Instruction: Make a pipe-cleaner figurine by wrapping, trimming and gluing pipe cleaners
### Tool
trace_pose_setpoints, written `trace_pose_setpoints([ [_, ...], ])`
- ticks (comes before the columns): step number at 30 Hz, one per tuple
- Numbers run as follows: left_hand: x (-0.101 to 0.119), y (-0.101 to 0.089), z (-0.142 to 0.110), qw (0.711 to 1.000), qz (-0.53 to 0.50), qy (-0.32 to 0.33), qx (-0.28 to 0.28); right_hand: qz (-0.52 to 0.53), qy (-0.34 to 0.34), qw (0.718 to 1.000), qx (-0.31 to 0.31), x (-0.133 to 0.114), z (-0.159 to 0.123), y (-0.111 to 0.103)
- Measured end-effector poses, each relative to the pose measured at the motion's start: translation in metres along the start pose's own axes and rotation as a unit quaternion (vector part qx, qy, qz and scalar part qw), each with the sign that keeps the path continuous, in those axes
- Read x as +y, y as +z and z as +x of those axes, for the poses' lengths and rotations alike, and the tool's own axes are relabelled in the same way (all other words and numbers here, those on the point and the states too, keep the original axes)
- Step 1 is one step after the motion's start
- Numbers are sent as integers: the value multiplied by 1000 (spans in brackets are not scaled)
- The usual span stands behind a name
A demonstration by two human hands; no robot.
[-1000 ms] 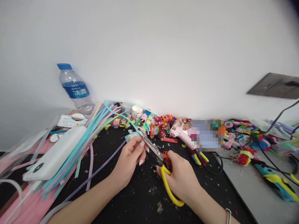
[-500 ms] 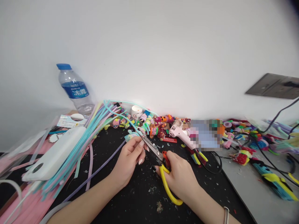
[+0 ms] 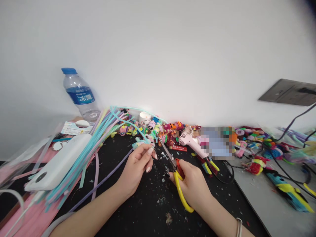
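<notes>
My left hand is closed in a pinch, thumb against fingertips, at the end of a light blue pipe cleaner. That pipe cleaner loops back toward the far left. Yellow-handled scissors are in my right hand, fingers wrapped in the handles. Their blades point up and left, a little to the right of my left fingertips and apart from them. Just beyond my left fingers lies a pale blue-green fuzzy piece. Whatever is inside the pinch is mostly hidden by the fingers.
A bundle of pastel pipe cleaners lies at left beside a white power bank. Behind stands a water bottle. Small colourful fuzzy figures, a paper cup and a pink glue gun line the wall. Cables run at right.
The scissors have moved right, away from my left fingertips, so the blades no longer overlap the pipe cleaner there. My left hand stays nearly in place.
</notes>
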State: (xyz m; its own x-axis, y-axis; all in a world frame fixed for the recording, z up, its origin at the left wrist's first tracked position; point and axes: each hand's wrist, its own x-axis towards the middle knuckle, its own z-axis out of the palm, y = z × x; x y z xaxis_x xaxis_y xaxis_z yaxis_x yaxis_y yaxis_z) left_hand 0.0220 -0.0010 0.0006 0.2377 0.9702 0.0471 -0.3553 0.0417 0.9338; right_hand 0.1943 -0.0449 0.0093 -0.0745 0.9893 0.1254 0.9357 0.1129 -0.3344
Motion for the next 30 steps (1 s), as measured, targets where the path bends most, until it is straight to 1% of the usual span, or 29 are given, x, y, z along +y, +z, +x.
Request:
trace_pose_setpoints([
  [3,2,-1,1,999,38,4,4,-47,18,998,44,10,5,-4],
  [6,5,-3,2,992,124,22,0,-72,24,995,65,24,11,-5],
  [7,6,-3,2,988,155,27,-3,-64,18,996,66,29,13,-5],
  [9,7,-5,2,978,205,32,-9,-33,-3,998,46,36,15,-6],
  [11,6,-6,2,969,246,33,-15,-1,-29,999,25,38,15,-8],
  [14,5,-8,0,953,297,33,-40,34,-78,996,24,32,12,-17],
  [17,5,-6,-2,938,331,44,-92,96,-128,987,31,21,8,-23],
  [20,4,-3,-4,914,364,78,-162,137,-172,975,-11,10,4,-20],
  [22,3,-3,-5,896,385,94,-198,137,-177,974,-44,5,2,-14],
  [23,2,-3,-5,889,395,98,-209,133,-172,975,-52,3,2,-11],
  [26,0,-3,-7,875,421,104,-217,114,-162,979,-49,-1,2,-5],
  [30,2,-2,-8,859,444,101,-233,137,-183,973,-36,1,4,-2],
])
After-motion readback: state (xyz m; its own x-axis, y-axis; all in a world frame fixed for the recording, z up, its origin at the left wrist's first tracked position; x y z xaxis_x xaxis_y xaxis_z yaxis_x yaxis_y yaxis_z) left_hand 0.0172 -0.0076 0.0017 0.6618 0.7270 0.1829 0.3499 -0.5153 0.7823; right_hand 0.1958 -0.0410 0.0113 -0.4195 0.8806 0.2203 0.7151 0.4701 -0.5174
